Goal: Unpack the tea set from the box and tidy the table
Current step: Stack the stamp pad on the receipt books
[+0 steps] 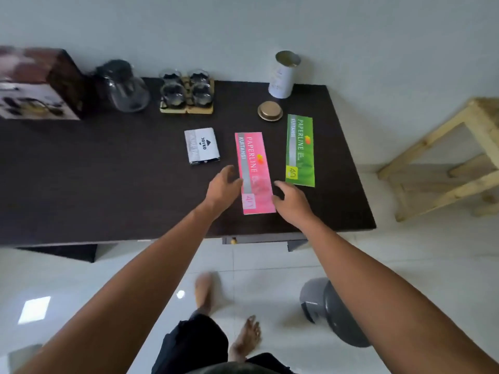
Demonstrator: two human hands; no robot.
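Note:
On the dark table (pixel 108 184) a pink receipt book (pixel 252 157) lies lengthwise between my hands. My left hand (pixel 224 187) touches its left edge with loosely bent fingers. My right hand (pixel 290 199) rests at its lower right edge, fingers relaxed. Neither hand grips it. A green receipt book (pixel 300 149) lies to the right. A glass teapot (pixel 125 86) with a dark lid stands at the back left. Beside it, glass cups (pixel 186 89) sit on wooden coasters. The tea set box (pixel 35 82) stands at the far left.
A white packet (pixel 202 145) lies left of the pink book. An open white tin (pixel 283 75) stands at the back right, its gold lid (pixel 270 110) in front of it. A wooden stool (pixel 445 157) stands right of the table, and a grey bin (pixel 332 311) is on the floor.

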